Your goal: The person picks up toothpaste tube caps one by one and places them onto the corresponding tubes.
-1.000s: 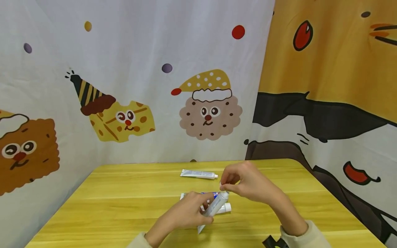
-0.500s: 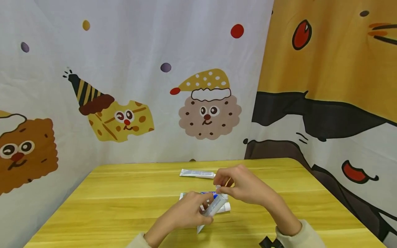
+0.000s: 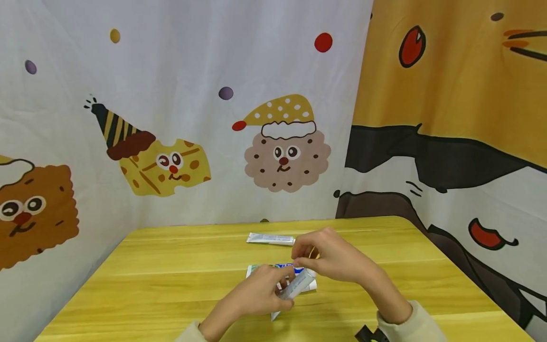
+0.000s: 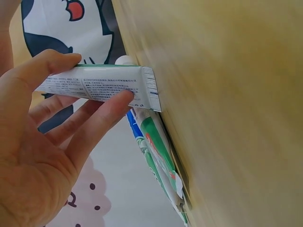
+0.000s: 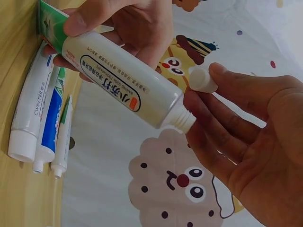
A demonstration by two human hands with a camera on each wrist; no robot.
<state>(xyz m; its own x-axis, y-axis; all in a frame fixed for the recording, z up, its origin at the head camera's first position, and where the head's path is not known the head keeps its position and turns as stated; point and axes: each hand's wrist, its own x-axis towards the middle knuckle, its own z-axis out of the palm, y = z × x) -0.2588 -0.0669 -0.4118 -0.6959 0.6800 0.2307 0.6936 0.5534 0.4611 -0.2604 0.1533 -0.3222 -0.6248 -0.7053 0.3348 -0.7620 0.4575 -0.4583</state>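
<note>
"What is your left hand doing?"

"Its thumb and fingers pinch a white plastic toothpaste tube with a green tail near that tail. It slants, bare threaded neck raised toward my right hand. I can't tell whether the tail touches down."

"And the right one?"

"My thumb and fingertips pinch a small white plastic cap, just beside the neck but apart from it."

"What lies around them?"

"Just past my left hand, partly hidden by it from above, a white tube with a wide white cap lies beside a blue, white and green tube on the yellow wood-grain table. Farther out, beyond both hands, lies a slim silvery-white tube, narrow end toward my right fingers."

"And beyond that?"

"Past both hands hangs a white cloth printed with cartoon characters."
</note>
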